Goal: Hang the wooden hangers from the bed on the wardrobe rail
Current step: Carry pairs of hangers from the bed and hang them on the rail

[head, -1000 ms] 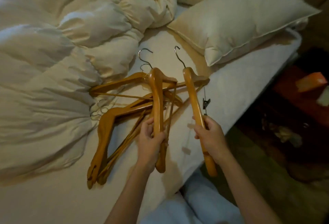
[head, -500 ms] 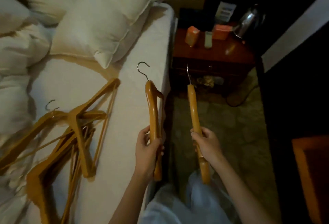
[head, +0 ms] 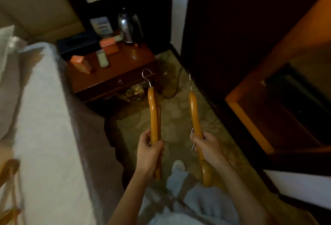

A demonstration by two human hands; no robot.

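Note:
My left hand [head: 149, 150] grips one wooden hanger [head: 153, 113] edge-on, its metal hook pointing away from me over the floor. My right hand [head: 208, 147] grips a second wooden hanger [head: 194, 115], held the same way about a hand's width to the right, with a thin wire clip bar beside it. The bed [head: 44, 135] with its white sheet lies at the left. Parts of other wooden hangers [head: 8, 169] show at the bed's lower left edge. No wardrobe rail is visible.
A dark wooden nightstand [head: 125, 58] ahead carries a kettle [head: 129, 25], orange boxes [head: 81, 63] and a remote. A black cable [head: 174, 87] runs on the patterned floor. Dark wooden furniture with an orange-lit opening [head: 268, 110] stands at the right. My white trousers and foot are below.
The view has swung right, away from the bed toward the nightstand and dark furniture. Both hands carried their hangers off the bed and now hold them over the floor.

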